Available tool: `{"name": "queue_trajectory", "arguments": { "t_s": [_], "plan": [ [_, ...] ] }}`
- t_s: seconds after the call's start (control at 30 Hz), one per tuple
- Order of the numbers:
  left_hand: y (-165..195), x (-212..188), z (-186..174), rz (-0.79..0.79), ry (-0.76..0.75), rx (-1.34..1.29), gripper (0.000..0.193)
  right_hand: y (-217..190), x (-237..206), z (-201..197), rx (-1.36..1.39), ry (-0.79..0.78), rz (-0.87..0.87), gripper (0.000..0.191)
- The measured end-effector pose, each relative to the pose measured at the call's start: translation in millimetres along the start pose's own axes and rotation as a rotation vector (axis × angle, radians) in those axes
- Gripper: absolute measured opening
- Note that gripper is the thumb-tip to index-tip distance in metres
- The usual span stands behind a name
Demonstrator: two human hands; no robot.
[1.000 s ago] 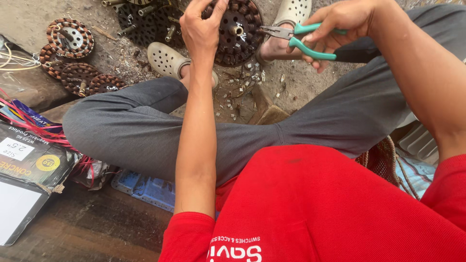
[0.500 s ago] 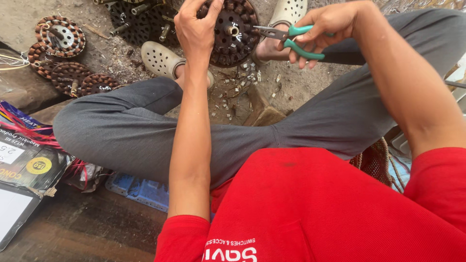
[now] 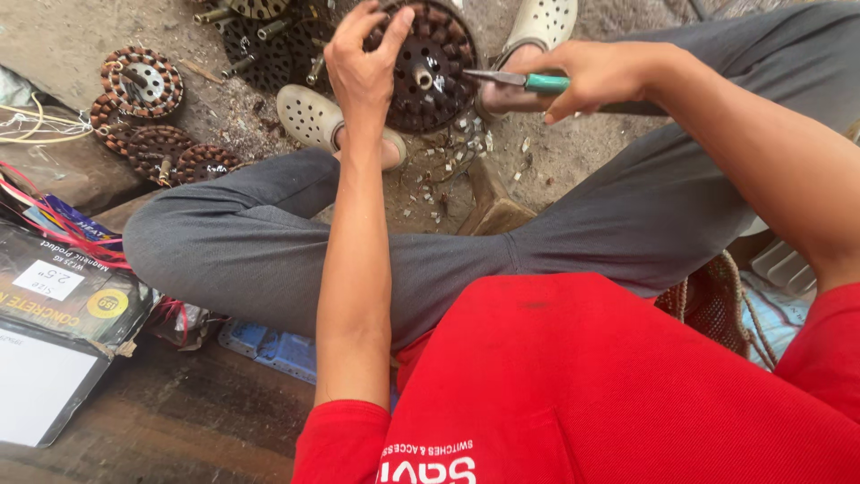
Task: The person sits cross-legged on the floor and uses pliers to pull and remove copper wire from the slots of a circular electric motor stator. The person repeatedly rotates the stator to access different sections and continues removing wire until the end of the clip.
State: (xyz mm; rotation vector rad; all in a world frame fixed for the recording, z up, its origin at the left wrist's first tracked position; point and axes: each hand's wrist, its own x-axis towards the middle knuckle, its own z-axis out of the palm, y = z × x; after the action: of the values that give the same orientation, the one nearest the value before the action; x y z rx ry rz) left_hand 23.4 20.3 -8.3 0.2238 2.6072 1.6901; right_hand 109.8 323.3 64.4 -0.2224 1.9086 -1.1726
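Left hand [image 3: 363,67] grips stator [image 3: 430,67] rim on the ground between the feet. Right hand [image 3: 596,76] clamps pliers [image 3: 515,81]; handles hidden, tips seemingly near stator's hub.

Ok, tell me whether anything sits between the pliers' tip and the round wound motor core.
Nothing visible does. The pliers in the right hand point straight at the core's centre hub with open air between. The left hand grips the core's left rim, clear of that path.
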Motion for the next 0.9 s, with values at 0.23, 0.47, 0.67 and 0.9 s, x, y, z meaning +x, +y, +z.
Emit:
{"name": "queue_trajectory", "arguments": {
  "t_s": [0.23,0.47,0.67,0.9],
  "plan": [
    [3,4,4,-0.008,-0.003,0.04,0.043,-27,-19,31,-1.109,0.58,-0.231,0.074],
    [-2,2,3,-0.005,-0.008,-0.01,0.045,-9,-11,25,-0.863,0.574,-0.256,0.049],
    [-2,3,4,0.0,-0.003,-0.012,0.045,10,8,1,0.291,-0.179,0.412,0.035],
    [-4,0,1,0.036,0.012,-0.013,0.04,-5,10,-2,0.342,-0.153,0.411,0.028]
  ]
}}
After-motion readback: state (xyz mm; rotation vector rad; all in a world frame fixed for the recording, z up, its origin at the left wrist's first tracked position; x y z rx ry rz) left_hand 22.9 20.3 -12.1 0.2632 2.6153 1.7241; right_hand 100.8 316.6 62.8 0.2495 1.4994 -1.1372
